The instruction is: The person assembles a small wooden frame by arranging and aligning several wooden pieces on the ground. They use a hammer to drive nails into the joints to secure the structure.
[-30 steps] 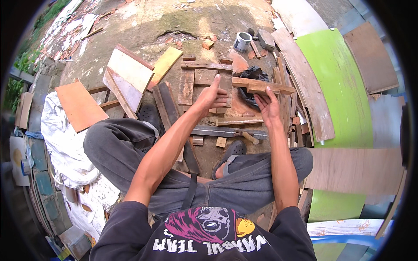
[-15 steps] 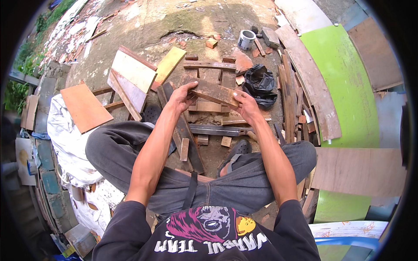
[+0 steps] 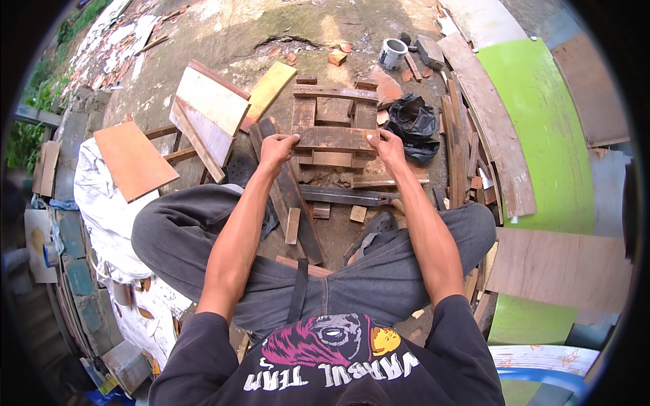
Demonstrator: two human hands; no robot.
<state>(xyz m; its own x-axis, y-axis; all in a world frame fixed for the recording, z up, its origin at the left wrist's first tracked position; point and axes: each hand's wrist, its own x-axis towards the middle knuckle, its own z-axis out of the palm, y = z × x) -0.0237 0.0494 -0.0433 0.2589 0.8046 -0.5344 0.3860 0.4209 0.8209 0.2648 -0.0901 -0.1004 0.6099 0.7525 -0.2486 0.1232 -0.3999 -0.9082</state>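
Observation:
A short dark wooden board [image 3: 336, 139] lies level between my hands, across the near part of a small wooden frame [image 3: 305, 111] built of boards and crosspieces. My left hand [image 3: 278, 150] grips the board's left end, thumb on top. At its right end my right hand [image 3: 387, 147] pinches it the same way. Whether the board rests on the frame or hovers just above it, I cannot tell. Just nearer than the frame lie a dark metal bar [image 3: 349, 196] and small wood blocks [image 3: 357, 214].
Long dark planks [image 3: 288, 189] slant beside my left hand. A black plastic bag [image 3: 412, 122] sits right of the frame, with a paint can [image 3: 393, 53] beyond it. Stacked timber and a green panel [image 3: 535, 128] line the right; an orange board [image 3: 135, 160] leans at left.
The board has turned from a slant to level and come down over the frame's near part. Both hands still hold its ends; the view has shifted slightly.

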